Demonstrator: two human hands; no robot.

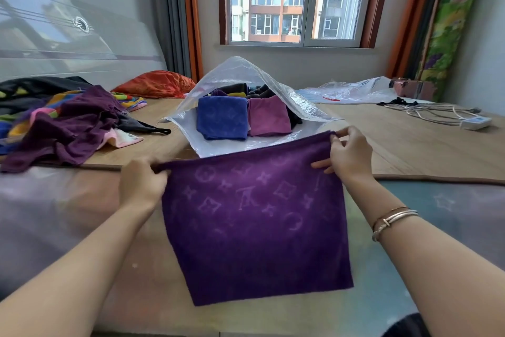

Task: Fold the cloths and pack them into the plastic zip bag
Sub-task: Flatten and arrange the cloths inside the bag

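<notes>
A person holds a purple cloth (254, 222) stretched out in front of them, its top edge pulled taut between both hands and the rest hanging down toward the camera. The left hand (142, 183) grips the cloth's upper left corner, the fingers curled round the bunched edge. The right hand (348, 153) pinches the upper right corner between thumb and fingers (337, 138); a bracelet (393, 220) sits on that wrist.

Just beyond the cloth's top edge, the plastic zip bag (246, 77) lies on the bed (410, 145) with its mouth gaping toward the person. Inside it, a folded blue cloth (221, 118) and a folded pink cloth (267, 116) lie side by side, touching, with darker cloths behind them.

To the left, a loose pile of unfolded cloths (68, 123) sprawls on the bed, purple ones on top. An orange cushion (153, 83) lies behind it. To the far right rest another plastic bag (352, 90) and a white cable (434, 112).
</notes>
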